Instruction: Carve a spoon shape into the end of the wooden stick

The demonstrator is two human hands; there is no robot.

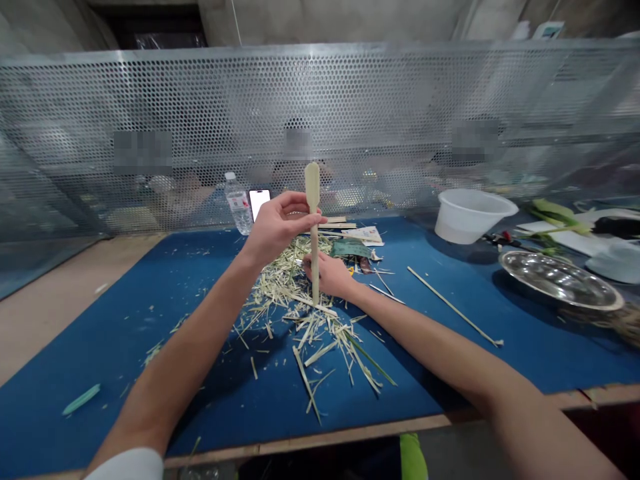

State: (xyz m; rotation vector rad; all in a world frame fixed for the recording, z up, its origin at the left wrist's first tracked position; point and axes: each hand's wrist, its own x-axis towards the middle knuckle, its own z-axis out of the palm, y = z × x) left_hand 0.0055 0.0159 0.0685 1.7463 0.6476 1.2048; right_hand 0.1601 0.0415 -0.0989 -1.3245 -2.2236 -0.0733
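My left hand point(285, 223) pinches a pale bamboo stick point(313, 190) between thumb and fingers. The stick stands upright, with a wider paddle-shaped top and a narrow shaft. Behind its lower part is my right hand point(333, 275), fingers curled; the shaft partly hides them, and what they hold is unclear. A small bit of yellow shows beside that hand. Beneath both hands lies a heap of bamboo shavings point(273, 287), with loose slivers spread toward the near edge.
A water bottle point(239, 207) and a lit phone point(259, 202) stand by the perforated metal screen point(320, 100). To the right are a white plastic tub point(463, 220), a steel bowl point(560, 279) and a long thin strip point(453, 305). A turquoise piece point(81, 400) lies at the left on the blue mat point(125, 380).
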